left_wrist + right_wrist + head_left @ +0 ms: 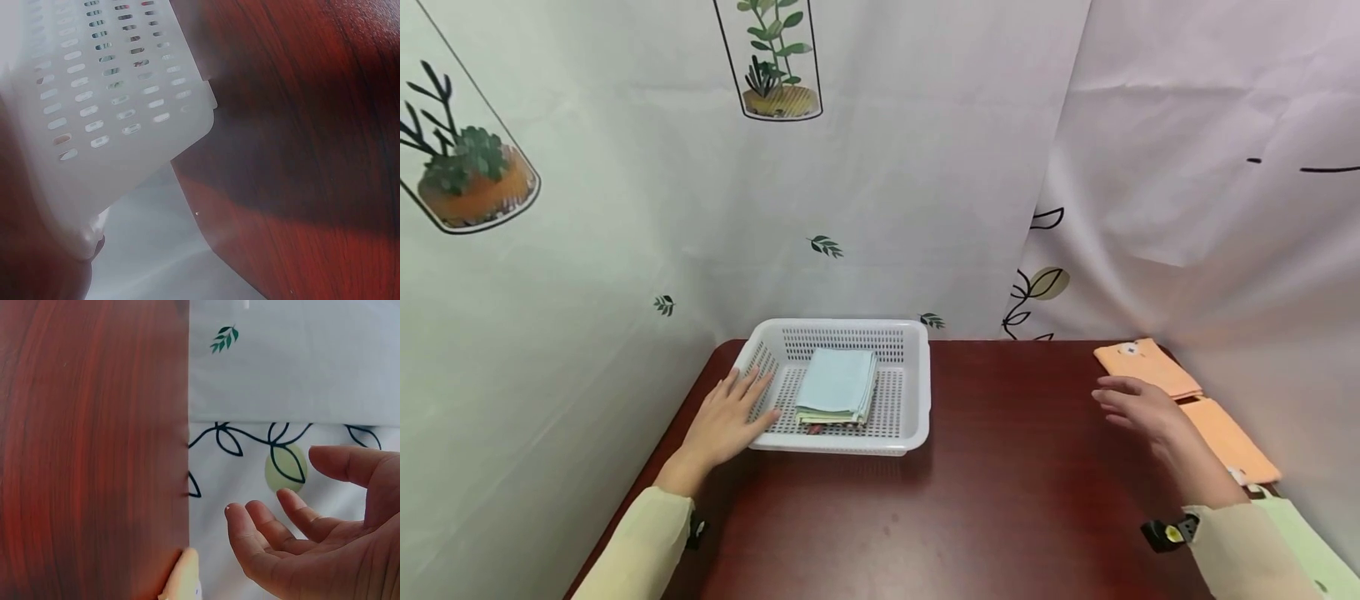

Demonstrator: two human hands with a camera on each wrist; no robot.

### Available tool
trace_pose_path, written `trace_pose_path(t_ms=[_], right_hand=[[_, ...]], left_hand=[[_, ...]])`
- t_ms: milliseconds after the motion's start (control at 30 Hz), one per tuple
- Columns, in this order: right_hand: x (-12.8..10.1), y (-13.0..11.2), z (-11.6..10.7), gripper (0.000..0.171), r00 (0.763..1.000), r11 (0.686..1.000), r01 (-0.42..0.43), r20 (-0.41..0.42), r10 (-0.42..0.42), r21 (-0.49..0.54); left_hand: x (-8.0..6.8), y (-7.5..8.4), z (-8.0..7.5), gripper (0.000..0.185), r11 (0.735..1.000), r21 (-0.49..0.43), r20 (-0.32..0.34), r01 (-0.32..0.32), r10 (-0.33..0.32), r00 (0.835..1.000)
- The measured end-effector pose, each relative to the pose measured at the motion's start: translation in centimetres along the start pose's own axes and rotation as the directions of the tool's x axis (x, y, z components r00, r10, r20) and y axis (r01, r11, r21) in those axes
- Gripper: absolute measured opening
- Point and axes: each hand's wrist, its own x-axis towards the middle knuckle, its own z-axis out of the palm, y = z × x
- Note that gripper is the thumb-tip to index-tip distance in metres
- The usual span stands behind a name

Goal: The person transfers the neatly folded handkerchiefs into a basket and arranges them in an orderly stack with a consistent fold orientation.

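Observation:
A white perforated basket (914, 392) stands at the back of the dark red table (1000, 492) and holds a stack of folded pale blue and green cloths (837, 387). My left hand (726, 417) rests flat against the basket's left wall with straight fingers; the basket wall (106, 94) fills the left wrist view. My right hand (1138, 406) hovers open above the table's right side, fingers relaxed (275, 531), holding nothing. Just right of it lie folded orange cloths (1142, 362).
A second orange cloth (1232, 437) lies nearer along the right edge. Printed white curtains (880, 208) close in the table at the back and on both sides. The table's edge (187, 456) meets the curtain in the right wrist view.

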Motion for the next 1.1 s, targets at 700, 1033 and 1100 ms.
trace_pose_path(t_ms=[700, 1033, 1100], right_hand=[[-2.0, 3.7, -4.4, 0.072, 1.000, 0.999, 0.025, -0.008, -0.025, -0.043], [-3.0, 5.5, -5.9, 0.072, 1.000, 0.995, -0.003, 0.017, 0.005, -0.100], [-3.2, 5.8, -6.3, 0.073, 1.000, 0.994, -0.023, 0.015, 0.024, -0.105]], left_hand=[[0.0, 0.4, 0.2, 0.074, 1.000, -0.021, -0.004, -0.011, 0.011, 1.000], [-0.2, 0.6, 0.0, 0.075, 1.000, -0.024, 0.010, 0.004, -0.004, 1.000], [-0.2, 0.6, 0.1, 0.075, 1.000, -0.027, 0.009, 0.001, -0.001, 1.000]])
